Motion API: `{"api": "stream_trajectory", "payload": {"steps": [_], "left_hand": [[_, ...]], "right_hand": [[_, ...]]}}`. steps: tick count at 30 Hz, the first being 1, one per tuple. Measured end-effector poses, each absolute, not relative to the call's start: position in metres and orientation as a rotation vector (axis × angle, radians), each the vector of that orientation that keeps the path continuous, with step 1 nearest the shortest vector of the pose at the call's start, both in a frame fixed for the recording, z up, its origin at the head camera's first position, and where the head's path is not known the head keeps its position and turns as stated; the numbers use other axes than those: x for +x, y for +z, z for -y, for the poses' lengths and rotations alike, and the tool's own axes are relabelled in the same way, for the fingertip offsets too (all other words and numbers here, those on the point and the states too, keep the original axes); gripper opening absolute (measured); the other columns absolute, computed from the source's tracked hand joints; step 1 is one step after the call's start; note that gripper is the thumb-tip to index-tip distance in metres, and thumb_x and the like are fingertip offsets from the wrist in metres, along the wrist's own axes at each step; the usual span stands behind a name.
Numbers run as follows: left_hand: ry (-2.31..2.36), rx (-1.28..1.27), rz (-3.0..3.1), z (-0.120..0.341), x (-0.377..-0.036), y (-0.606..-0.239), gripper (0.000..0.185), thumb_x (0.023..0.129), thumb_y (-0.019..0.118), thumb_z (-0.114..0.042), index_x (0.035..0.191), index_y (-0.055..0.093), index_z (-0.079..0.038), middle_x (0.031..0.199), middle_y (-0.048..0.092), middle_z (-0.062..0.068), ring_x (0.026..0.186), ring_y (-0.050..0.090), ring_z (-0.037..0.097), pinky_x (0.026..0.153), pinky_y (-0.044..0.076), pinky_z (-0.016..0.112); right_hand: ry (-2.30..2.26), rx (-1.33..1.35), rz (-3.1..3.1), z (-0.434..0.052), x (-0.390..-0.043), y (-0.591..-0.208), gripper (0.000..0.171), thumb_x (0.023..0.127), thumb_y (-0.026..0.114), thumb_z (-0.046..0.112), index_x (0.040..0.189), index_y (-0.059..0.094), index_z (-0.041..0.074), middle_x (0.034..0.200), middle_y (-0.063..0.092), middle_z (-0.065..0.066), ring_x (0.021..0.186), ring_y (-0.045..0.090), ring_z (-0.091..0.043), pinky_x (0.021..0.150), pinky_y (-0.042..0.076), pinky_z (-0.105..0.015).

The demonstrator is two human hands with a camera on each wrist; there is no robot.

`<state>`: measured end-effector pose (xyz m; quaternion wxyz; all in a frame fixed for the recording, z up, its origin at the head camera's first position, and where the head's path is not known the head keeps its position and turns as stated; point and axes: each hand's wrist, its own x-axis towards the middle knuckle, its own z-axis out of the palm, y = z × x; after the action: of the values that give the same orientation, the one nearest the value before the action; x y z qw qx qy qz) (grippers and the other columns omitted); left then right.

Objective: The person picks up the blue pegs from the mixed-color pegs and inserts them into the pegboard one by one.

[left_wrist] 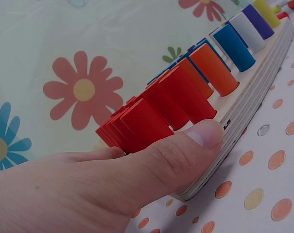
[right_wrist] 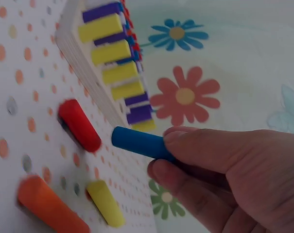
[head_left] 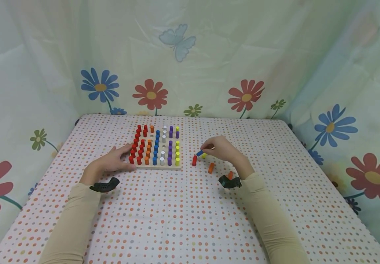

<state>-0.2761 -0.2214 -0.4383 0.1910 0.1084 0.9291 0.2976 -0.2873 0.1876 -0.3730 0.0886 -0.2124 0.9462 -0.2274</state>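
A wooden pegboard (head_left: 158, 167) (left_wrist: 253, 107) (right_wrist: 83, 60) holds rows of red, orange, blue, white, purple and yellow pegs. My left hand (head_left: 115, 159) (left_wrist: 137, 170) rests at its near left corner, thumb pressed on the board's edge beside the red pegs (left_wrist: 156, 109). My right hand (head_left: 218, 146) (right_wrist: 224, 179) pinches a blue peg (head_left: 199, 153) (right_wrist: 137, 142) just above the table, right of the board. Below it lie a red peg (head_left: 194, 160) (right_wrist: 79, 125), a yellow peg (head_left: 204, 156) (right_wrist: 105, 202) and an orange peg (head_left: 211, 168) (right_wrist: 49, 206).
The table (head_left: 176, 220) wears a dotted cloth. Another orange peg (head_left: 230, 175) lies by my right wrist. Flowered curtains (head_left: 190, 55) close in the back and both sides. The board has some open holes (head_left: 163, 146) among the white pegs.
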Motion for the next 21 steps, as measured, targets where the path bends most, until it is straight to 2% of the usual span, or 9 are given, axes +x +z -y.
{"api": "stream_trajectory", "payload": {"steps": [6, 9, 13, 21], "left_hand": [[0.834, 0.317, -2.612, 0.222, -0.276, -0.438, 0.120, 0.065, 0.071, -0.070, 0.154, 0.012, -0.015, 0.161, 0.007, 0.012, 0.148, -0.004, 0.034, 0.117, -0.012, 0.055], [0.852, 0.301, -2.599, 0.221, -0.276, -0.438, 0.121, 0.064, 0.072, -0.070, 0.154, 0.011, -0.015, 0.161, 0.006, 0.013, 0.147, -0.008, 0.036, 0.116, -0.013, 0.056], [0.870, 0.290, -2.588, 0.221, -0.275, -0.438, 0.122, 0.063, 0.073, -0.069, 0.154, 0.012, -0.015, 0.161, 0.005, 0.013, 0.147, -0.011, 0.037, 0.116, -0.013, 0.058], [0.853, 0.295, -2.601, 0.222, -0.276, -0.438, 0.121, 0.064, 0.072, -0.070, 0.154, 0.011, -0.015, 0.161, 0.006, 0.012, 0.147, -0.010, 0.036, 0.116, -0.012, 0.057]], "right_hand": [[-0.686, -0.708, -2.827, -0.167, -0.285, -0.384, 0.014, 0.091, 0.065, 0.016, 0.100, 0.074, 0.010, 0.098, 0.072, -0.001, 0.093, 0.067, -0.015, 0.081, 0.057, -0.030], [-0.667, -0.721, -2.825, -0.161, -0.283, -0.386, 0.014, 0.090, 0.065, 0.014, 0.100, 0.074, 0.009, 0.098, 0.071, -0.002, 0.092, 0.067, -0.015, 0.079, 0.057, -0.028], [-0.613, -0.723, -2.829, -0.157, -0.280, -0.385, 0.014, 0.090, 0.065, 0.013, 0.100, 0.074, 0.008, 0.098, 0.071, -0.002, 0.090, 0.066, -0.014, 0.079, 0.057, -0.027], [-0.514, -0.756, -2.852, -0.159, -0.279, -0.381, 0.014, 0.089, 0.066, 0.013, 0.100, 0.074, 0.008, 0.097, 0.072, -0.003, 0.088, 0.066, -0.014, 0.077, 0.057, -0.028]]}}
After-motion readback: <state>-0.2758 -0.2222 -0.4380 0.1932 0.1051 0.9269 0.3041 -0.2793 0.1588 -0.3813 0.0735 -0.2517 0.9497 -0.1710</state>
